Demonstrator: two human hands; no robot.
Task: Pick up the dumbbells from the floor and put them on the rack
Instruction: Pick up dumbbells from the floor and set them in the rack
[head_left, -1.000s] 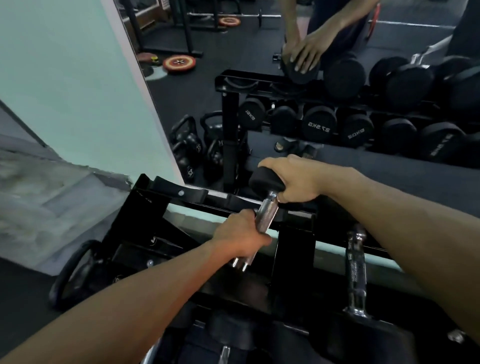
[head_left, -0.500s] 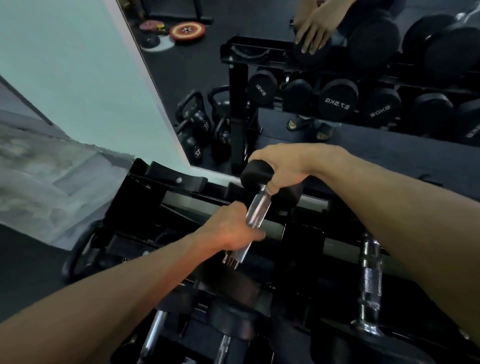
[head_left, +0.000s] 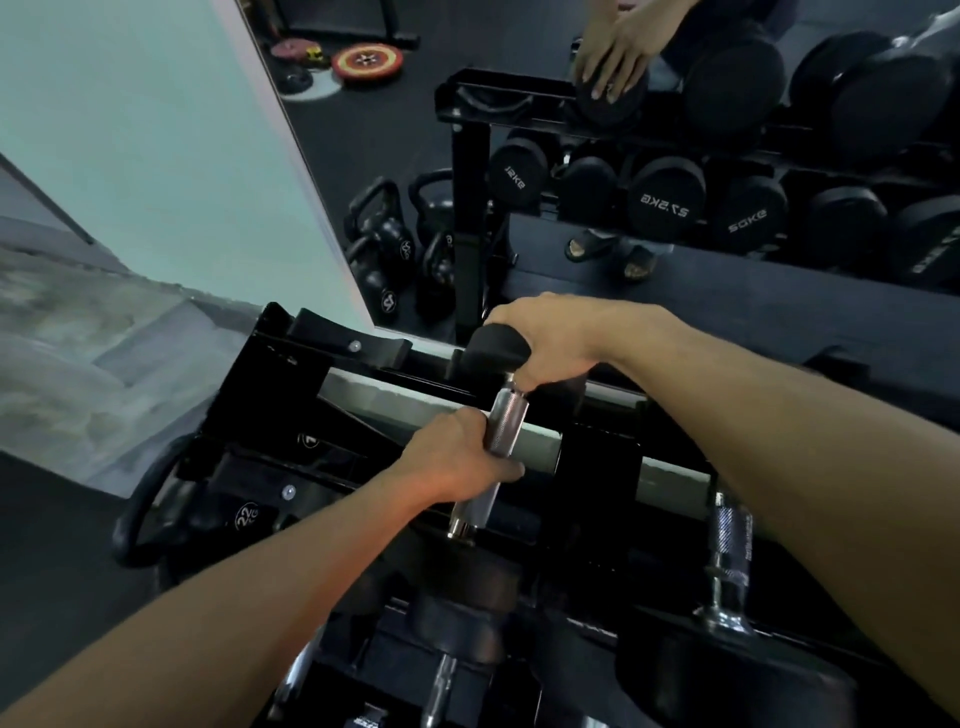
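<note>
At 12 o'clock on rack (head_left: 270, 395): left hand (head_left: 457, 460) grips dumbbell (head_left: 501, 431) handle, right hand (head_left: 545, 335) cups far head; near head hidden.

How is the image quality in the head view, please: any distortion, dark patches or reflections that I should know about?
Head view: wide-angle bending at the edges; the rack and lower dumbbells are dim; the handle glints between left hand and right hand; the mirror doubles the scene.
</note>
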